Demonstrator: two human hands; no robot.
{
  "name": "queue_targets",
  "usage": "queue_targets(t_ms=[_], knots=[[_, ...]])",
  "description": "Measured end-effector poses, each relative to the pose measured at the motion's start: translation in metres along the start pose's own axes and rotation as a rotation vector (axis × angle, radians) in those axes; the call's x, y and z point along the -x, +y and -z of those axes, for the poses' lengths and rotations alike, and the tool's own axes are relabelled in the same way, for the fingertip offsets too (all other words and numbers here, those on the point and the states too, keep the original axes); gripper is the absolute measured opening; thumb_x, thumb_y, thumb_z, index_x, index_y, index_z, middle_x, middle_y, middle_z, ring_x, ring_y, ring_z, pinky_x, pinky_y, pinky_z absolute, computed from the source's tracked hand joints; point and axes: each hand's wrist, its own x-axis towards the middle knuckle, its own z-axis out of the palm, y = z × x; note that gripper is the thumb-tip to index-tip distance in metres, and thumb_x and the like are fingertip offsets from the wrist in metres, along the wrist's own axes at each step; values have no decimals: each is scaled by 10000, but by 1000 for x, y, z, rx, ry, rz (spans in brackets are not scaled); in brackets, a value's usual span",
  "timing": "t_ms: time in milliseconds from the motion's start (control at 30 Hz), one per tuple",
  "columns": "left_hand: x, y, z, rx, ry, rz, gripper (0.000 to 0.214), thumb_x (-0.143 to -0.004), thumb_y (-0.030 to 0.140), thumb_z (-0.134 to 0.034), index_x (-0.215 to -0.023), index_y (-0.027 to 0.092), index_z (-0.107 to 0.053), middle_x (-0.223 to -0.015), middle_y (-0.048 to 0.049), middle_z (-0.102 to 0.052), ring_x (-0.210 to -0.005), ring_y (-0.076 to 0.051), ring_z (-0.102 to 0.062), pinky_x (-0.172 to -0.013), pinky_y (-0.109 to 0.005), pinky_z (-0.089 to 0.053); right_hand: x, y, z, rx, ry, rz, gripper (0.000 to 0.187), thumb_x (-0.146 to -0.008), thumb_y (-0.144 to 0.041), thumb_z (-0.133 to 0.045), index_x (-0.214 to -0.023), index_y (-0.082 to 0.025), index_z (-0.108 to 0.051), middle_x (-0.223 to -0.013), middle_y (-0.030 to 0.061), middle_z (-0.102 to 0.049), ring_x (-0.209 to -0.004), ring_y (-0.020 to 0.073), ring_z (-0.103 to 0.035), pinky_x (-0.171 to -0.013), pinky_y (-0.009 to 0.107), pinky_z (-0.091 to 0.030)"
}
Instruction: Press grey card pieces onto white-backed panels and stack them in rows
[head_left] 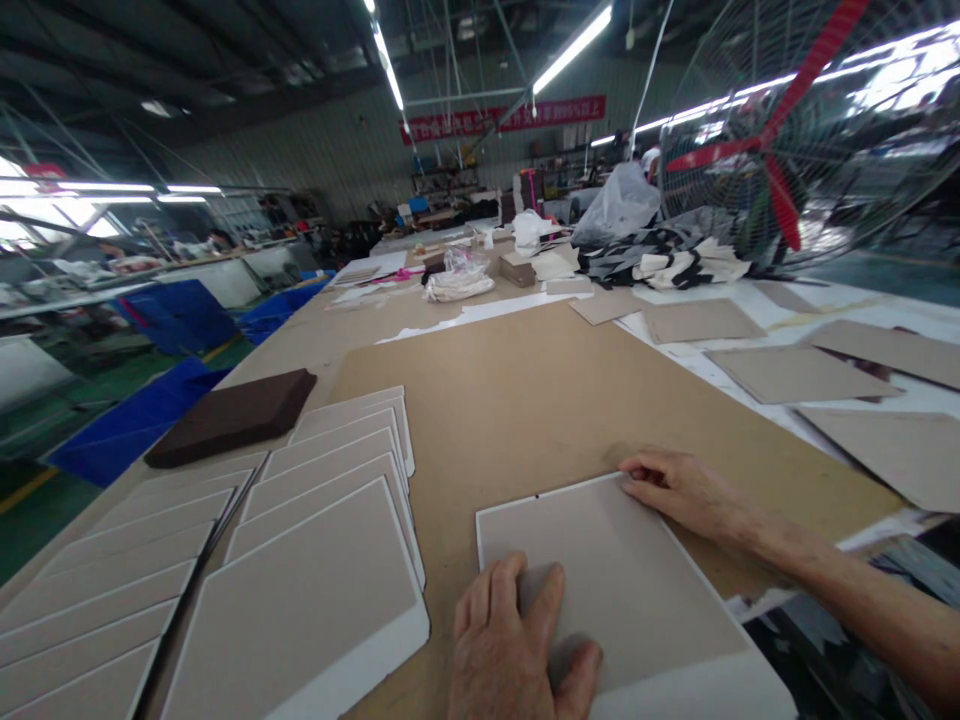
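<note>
A beige panel with white edges (600,590) lies on the brown board (495,390) in front of me. My left hand (510,640) rests on the panel's near left part, its fingers somewhat spread and pressing on the surface. At the far right corner, my right hand (679,490) has thumb and fingertips closed together on the panel's edge. To the left, similar white-edged panels (315,590) overlap in a fanned row. Another fanned row of panels (112,590) sits farther left, beside a dark gap.
A dark brown padded block (232,415) lies behind the left rows. Loose beige sheets (802,372) cover the right side. Farther back are plastic bags (619,205) and black and white scraps (652,258). A large caged fan (765,145) stands at right; blue bins (135,415) are left.
</note>
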Motion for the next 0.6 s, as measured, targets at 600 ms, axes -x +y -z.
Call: queue_targets(t_ms=[600], knots=[[23,15,11,285,421,136,658,-903,294,-597,-1485,246,-296,-1521,-160,-220,-1406,-368,-265,-1084,-562,-380,45,-41,44,-801,91,-242,343,-777,-546,-724,-940,-280,-579,-783,51,-698,-631,216,-655,-567,334,-511]])
